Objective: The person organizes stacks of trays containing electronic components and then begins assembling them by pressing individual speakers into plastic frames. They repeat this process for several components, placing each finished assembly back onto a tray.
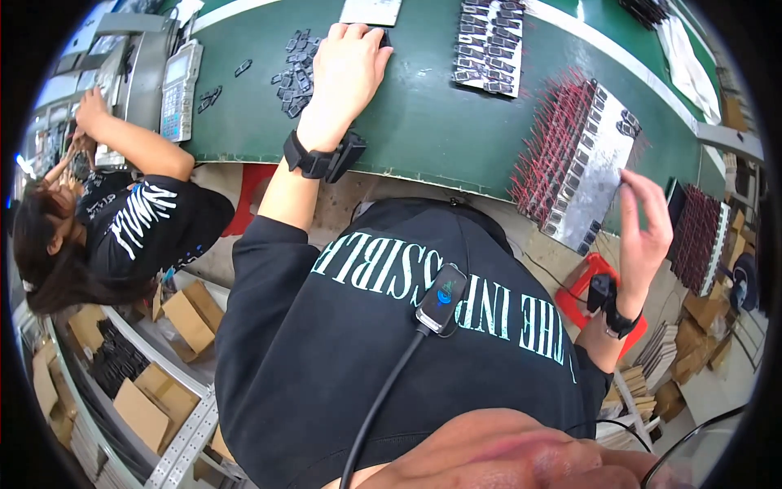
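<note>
My left hand (350, 61) reaches over the green table with its fingers curled down and together. A dark edge shows beside its fingertips, but what they hold is mostly hidden. Just left of this hand lies a loose pile of small black plastic parts (295, 77). My right hand (648, 220) is at the right edge of a white board (599, 175), its thumb and fingertips close together on that edge. Black parts line the board's left side in a row, with many thin red wires (550, 134) sticking out from them. A few more black parts (627, 124) lie at its far corner.
Another board (505, 69) carries rows of black parts farther back. A pale panel (371, 11) lies beyond my left hand. At left are a grey keypad device (179, 90) and a co-worker (138, 212). A red stool (590, 285) and a red-wired stack (699, 236) stand right.
</note>
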{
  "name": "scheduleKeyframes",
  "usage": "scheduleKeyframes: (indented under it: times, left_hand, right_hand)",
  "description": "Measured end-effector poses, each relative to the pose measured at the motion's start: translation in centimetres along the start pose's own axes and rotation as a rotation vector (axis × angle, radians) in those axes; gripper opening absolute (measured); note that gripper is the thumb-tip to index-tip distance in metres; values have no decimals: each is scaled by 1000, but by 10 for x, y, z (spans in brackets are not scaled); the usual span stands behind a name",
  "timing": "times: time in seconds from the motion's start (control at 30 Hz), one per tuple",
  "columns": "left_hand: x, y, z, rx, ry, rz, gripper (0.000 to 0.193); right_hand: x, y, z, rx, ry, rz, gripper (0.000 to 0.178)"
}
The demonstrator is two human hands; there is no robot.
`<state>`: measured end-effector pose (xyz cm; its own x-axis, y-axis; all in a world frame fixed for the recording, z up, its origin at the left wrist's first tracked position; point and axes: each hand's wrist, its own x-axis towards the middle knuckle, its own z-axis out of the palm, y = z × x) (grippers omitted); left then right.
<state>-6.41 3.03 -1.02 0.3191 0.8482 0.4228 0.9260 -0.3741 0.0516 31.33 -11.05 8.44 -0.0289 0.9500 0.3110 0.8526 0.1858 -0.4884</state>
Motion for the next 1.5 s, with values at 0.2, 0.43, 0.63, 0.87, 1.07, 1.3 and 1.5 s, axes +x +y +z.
scheduleKeyframes:
  times: [0.2, 0.43, 0.63, 0.87, 1.07, 1.3, 1.5]
  left_hand:
    - [-24, 25, 1, -239, -47, 79, 17]
    - [-38, 15, -3, -176, 139, 78, 17]
    - [-27, 60, -14, -186, 44, 90, 14]
    - [-24, 65, 12, -202, -15, 54, 16]
    - [-29, 52, 9, -65, 7, 98, 15]
    - [-35, 44, -4, -192, -61, 24, 15]
    - [-47, 47, -6, -301, -71, -25, 16]
  right_hand:
    - [-39, -15, -6, 56, -284, 54, 27]
    - [-47, -16, -4, -17, -228, -3, 28]
    - [-50, -27, -6, 19, -164, 114, 27]
    - [-36, -15, -4, 223, -315, 305, 16]
    - [-37, -4, -6, 283, -306, 341, 16]
    - [-22, -6, -21, 714, -6, 465, 14]
    - [-7, 3, -18, 810, -36, 459, 20]
